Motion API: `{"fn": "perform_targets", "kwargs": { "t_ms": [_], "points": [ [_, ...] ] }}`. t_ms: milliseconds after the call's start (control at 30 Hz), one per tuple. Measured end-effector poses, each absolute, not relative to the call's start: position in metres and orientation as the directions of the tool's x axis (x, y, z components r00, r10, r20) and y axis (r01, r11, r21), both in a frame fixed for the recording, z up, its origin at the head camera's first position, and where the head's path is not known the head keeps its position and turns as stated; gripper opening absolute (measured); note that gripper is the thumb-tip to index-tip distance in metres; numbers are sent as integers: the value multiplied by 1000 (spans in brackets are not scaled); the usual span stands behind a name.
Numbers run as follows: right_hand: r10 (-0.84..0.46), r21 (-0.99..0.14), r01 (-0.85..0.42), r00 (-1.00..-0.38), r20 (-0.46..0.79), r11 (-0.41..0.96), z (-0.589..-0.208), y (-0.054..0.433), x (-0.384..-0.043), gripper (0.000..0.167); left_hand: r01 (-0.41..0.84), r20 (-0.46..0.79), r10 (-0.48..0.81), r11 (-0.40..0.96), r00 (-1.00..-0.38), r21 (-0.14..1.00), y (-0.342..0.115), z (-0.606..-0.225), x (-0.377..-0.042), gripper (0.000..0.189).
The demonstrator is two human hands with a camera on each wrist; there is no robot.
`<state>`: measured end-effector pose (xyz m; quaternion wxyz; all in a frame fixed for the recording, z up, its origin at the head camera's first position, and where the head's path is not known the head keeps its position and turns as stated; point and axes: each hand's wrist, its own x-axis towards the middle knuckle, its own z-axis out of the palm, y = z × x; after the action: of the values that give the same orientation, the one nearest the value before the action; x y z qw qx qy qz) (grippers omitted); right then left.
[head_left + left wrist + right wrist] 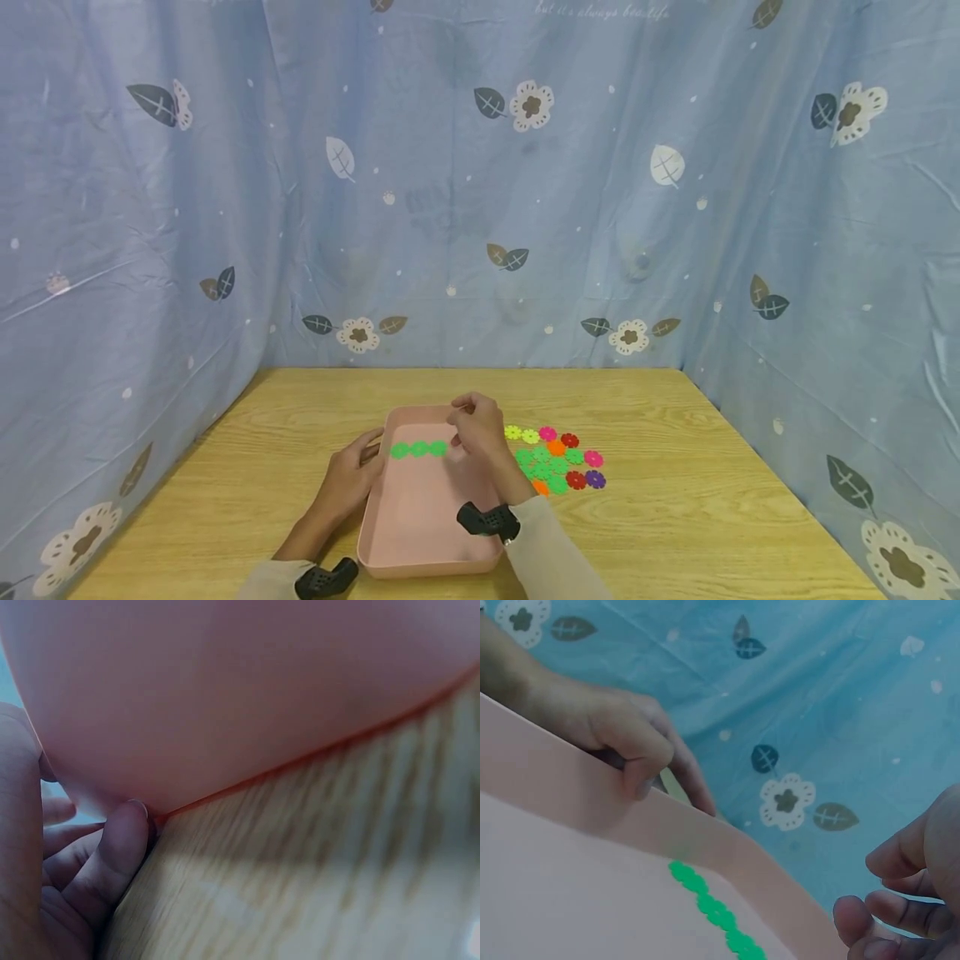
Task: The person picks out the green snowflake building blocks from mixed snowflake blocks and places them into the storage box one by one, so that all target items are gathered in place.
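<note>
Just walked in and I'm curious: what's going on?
A person's left grip holds the tray at its left side, while the right grip is over the far end with nothing visible in it. Three green flowers lie in a row inside; mixed-colour flowers lie on the table to the right.

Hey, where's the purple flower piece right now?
In the head view, the purple flower piece lies on the table, right of the pink tray, beside a red piece and just below a pink piece.
</note>
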<state>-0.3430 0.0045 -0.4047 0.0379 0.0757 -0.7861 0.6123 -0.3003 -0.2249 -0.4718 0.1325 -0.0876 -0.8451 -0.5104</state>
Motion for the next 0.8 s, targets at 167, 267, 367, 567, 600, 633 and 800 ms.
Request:
{"fn": "perform_targets", "kwargs": {
  "t_ms": [167, 267, 367, 567, 600, 633, 800],
  "points": [
    [-62, -948, -219, -976, 211, 231, -402, 11, -337, 24, 279, 310, 13, 470, -951, 837, -225, -471, -301, 50],
    [-51, -946, -228, -974, 222, 232, -404, 15, -333, 23, 276, 307, 12, 474, -952, 836, -225, -471, -301, 51],
    [-41, -945, -231, -973, 228, 231, -405, 18, -331, 24, 275, 307, 12, 472, -952, 837, -225, -471, -301, 51],
    [-39, -952, -214, -977, 211, 217, -409, 27, -328, 22, 274, 304, 13, 475, -953, 836, -225, -471, -299, 50],
    [-37, -953, -213, -977, 210, 217, -410, 29, -329, 22, 273, 305, 11, 476, -952, 836, -225, -472, -299, 50],
    [-35, -952, -215, -976, 213, 218, -411, 32, -329, 22, 273, 306, 9, 476, -952, 836, -225, -472, -300, 50],
    [-15, -958, -200, -979, 201, 206, -415, 45, -335, 22, 280, 315, 8, 478, -949, 832, -225, -471, -301, 50]
  ]
}}
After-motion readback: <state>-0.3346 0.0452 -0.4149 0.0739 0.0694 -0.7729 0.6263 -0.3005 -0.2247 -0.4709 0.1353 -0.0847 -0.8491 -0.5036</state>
